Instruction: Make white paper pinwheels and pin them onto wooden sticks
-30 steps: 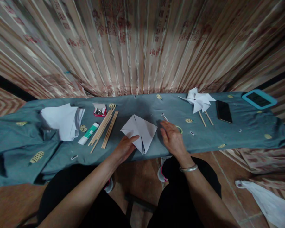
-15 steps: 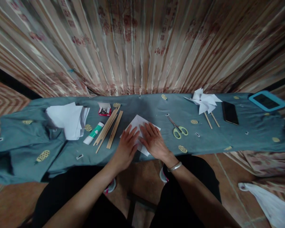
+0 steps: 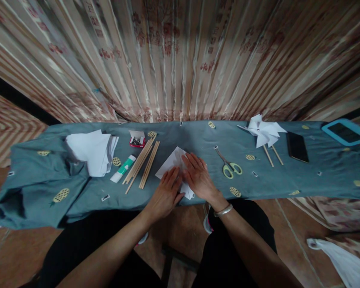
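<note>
A folded sheet of white paper (image 3: 170, 161) lies at the middle of the cloth-covered table, one corner pointing away from me. My left hand (image 3: 165, 193) presses on its near left part, fingers slightly bent and laid on the paper. Across the right side of the sheet rests my right hand (image 3: 199, 178), fingers stretched out and flat. Both hands hide much of the paper and its creases. Just left are thin wooden sticks (image 3: 139, 162) in two bunches. To the right lie scissors (image 3: 228, 165) with green handles, blades pointing away.
A green and white glue tube (image 3: 123, 169), a small red box of metal pins (image 3: 137, 141) and a paper stack (image 3: 88, 152) are on the left. White paper pinwheels (image 3: 259, 130) on sticks, a black phone (image 3: 297, 147) and a blue-framed tablet (image 3: 346, 133) lie right.
My left hand has slid down and toward the near edge of the paper, uncovering its left corner. My right hand stays flat on the right side. The whole view has shifted slightly.
</note>
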`<state>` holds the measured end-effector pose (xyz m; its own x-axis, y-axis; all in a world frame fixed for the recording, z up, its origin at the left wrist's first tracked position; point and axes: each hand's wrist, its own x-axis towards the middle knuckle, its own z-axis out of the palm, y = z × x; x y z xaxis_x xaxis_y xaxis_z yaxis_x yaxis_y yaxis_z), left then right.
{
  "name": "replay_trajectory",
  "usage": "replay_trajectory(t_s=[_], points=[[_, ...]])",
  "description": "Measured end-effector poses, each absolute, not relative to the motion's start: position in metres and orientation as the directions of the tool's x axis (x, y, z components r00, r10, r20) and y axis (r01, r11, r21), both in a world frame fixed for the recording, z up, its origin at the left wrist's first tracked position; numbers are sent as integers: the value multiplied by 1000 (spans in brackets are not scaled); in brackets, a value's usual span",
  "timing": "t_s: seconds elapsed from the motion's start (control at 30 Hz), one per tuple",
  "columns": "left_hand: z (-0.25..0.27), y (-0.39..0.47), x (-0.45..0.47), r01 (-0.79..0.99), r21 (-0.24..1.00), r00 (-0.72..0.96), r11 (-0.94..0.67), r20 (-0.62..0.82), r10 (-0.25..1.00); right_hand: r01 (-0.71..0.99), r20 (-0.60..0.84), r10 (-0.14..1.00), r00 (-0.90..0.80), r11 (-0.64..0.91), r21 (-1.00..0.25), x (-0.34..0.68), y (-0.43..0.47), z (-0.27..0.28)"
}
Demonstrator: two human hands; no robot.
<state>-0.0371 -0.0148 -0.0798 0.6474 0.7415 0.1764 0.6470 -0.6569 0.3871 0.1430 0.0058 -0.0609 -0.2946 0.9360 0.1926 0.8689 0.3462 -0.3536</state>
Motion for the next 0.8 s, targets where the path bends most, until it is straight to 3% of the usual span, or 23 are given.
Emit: replay_trajectory(t_s=[0.3,0.5,0.67,0.8], points=[[-79,-14,-36,676,311,668,-668,123,733,822,122,869,-479,493,-285,128,54,-59],[-79,-18,-37,656,373,666,-656,123,736,816,147,861,-486,508,-277,131,69,-54],[-62,-10,-55,600,493,586,-630,265,766,816,316,885,-342,446,-367,154,37,-52],[-38,8,-103,673,556,306,-489,392,867,835,406,908,-102,300,-461,174,10,-58]])
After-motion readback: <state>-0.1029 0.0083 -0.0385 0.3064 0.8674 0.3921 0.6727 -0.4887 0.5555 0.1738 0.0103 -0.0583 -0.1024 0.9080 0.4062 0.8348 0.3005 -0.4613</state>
